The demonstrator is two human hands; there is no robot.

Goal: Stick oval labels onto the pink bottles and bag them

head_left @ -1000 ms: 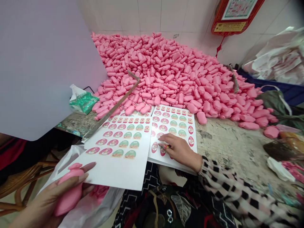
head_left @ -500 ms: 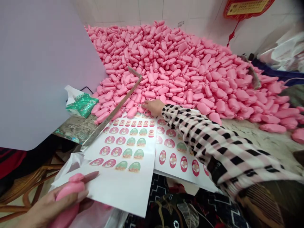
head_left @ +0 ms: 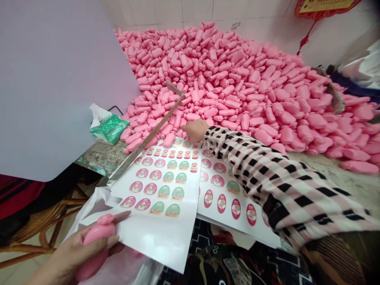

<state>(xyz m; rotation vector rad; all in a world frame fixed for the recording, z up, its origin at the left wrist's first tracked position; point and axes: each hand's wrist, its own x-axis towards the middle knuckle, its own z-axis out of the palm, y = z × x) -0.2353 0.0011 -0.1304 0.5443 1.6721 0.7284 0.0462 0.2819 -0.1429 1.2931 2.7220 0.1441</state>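
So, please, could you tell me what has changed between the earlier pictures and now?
The right hand moved forward, from over the right sticker sheet to the near edge of the bottle pile; whether it grips anything is unclear. The left hand still holds its pink bottle.

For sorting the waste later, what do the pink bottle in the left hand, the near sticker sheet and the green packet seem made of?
Pink bottle: probably satin plastic, from its smooth, even colour and soft highlights. Near sticker sheet: likely coated paper, thin and white with a faint sheen, though film is possible. Green packet: apparently glossy plastic film, given its creases and bright glints.
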